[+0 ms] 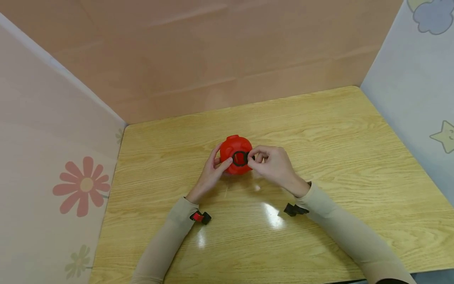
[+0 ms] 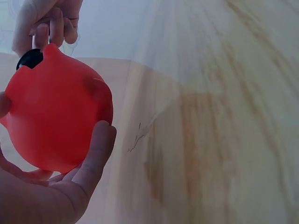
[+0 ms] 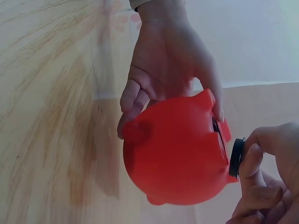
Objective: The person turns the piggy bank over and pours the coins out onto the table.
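A round red piggy bank (image 1: 234,142) is held up over the table, its underside turned toward the head camera. My left hand (image 1: 210,173) grips it from the left, thumb on the underside beside a black-rimmed round hole (image 1: 240,158), fingers around its back. In the right wrist view the bank (image 3: 173,154) shows stubby feet at its hole side. Between thumb and fingers my right hand (image 1: 274,165) pinches a black round plug (image 3: 237,157), held close beside the hole. The left wrist view shows the plug (image 2: 30,59) partly covered by the bank's edge.
A wood-grain table (image 1: 170,157) lies beneath both hands. A plain pinkish wall (image 1: 227,59) stands at the back, with side panels bearing a red flower (image 1: 86,184) on the left and a star (image 1: 445,136) on the right. Each wrist wears a small dark device.
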Demonstrator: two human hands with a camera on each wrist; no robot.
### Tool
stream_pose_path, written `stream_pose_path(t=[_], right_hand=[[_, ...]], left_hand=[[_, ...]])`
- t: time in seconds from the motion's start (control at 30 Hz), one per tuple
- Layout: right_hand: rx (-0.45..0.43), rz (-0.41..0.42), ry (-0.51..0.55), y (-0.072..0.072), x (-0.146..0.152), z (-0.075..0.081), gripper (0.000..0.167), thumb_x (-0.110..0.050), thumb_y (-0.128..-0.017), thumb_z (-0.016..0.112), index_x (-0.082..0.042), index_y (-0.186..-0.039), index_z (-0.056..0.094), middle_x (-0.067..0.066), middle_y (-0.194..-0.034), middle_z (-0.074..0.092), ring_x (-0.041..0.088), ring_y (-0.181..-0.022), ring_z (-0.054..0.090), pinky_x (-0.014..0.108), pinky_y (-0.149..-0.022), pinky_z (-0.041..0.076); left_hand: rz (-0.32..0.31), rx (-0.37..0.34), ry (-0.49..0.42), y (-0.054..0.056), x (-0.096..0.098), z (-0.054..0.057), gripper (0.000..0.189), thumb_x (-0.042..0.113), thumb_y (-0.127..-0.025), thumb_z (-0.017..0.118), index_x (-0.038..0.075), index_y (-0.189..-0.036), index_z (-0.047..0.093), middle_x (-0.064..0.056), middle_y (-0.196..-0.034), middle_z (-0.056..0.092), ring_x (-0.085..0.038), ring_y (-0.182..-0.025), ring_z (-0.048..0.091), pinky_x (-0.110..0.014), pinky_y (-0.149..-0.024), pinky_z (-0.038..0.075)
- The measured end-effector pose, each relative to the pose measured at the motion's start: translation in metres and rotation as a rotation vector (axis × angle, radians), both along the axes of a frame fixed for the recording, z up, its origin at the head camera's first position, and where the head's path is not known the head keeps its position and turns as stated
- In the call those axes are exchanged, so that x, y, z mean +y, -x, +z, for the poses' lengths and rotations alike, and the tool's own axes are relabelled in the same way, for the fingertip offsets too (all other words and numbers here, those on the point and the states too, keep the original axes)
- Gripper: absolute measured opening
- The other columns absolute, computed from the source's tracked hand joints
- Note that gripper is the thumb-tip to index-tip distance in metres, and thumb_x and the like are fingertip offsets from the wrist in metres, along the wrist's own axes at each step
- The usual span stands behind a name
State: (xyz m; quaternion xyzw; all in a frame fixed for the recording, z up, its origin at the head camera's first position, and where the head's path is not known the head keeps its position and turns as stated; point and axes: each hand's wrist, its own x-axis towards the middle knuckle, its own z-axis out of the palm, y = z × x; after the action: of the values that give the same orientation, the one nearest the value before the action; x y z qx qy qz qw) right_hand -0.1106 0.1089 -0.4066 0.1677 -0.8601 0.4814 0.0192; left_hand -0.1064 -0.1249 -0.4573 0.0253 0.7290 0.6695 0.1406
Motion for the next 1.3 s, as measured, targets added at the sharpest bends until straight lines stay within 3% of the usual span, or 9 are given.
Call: stream_pose_path(t=[0.2,0.43,0.83,1.3], right_hand=[[-0.078,-0.009,-0.012,0.005,0.018,-0.005,0.005,-0.014,-0.092,0.074,-0.013,-0.093,0.079,-0.003,-0.062,0.064,0.010,-0.047,0.045,0.021,-0.047,0.031],[-0.202,0.004,-0.153,0.012,0.045,-0.005,0.007,-0.020,-0.093,0.072,-0.017,-0.092,0.078,-0.001,-0.071,0.068,0.008,-0.052,0.043,0.024,-0.052,0.035],[-0.234,-0.064,-0.424,0.034,0.100,-0.013,0.024,-0.032,-0.099,0.067,-0.013,-0.108,0.080,0.010,-0.100,0.076,0.020,-0.072,0.060,0.032,-0.066,0.045],[-0.312,-0.119,-0.611,0.047,0.145,-0.026,0.032,-0.037,-0.104,0.062,-0.009,-0.112,0.074,0.017,-0.110,0.075,0.026,-0.080,0.065,0.033,-0.056,0.045]], left_hand=[[0.027,-0.020,0.001,0.001,-0.003,0.001,0.072,0.027,-0.109,0.061,0.023,-0.170,0.023,-0.025,-0.142,0.066,-0.023,-0.106,0.076,-0.044,-0.094,0.064],[0.029,-0.021,-0.041,0.002,-0.007,0.001,0.073,0.025,-0.109,0.059,0.018,-0.171,0.020,-0.029,-0.139,0.067,-0.009,-0.089,0.075,-0.048,-0.094,0.064],[0.025,-0.027,-0.046,0.001,-0.008,0.004,0.073,0.024,-0.110,0.059,0.018,-0.171,0.020,-0.032,-0.140,0.064,-0.008,-0.088,0.075,-0.055,-0.098,0.061],[0.024,-0.022,-0.048,0.002,-0.007,0.004,0.071,0.023,-0.110,0.058,0.018,-0.170,0.022,-0.033,-0.140,0.064,-0.007,-0.089,0.074,-0.058,-0.097,0.061]])
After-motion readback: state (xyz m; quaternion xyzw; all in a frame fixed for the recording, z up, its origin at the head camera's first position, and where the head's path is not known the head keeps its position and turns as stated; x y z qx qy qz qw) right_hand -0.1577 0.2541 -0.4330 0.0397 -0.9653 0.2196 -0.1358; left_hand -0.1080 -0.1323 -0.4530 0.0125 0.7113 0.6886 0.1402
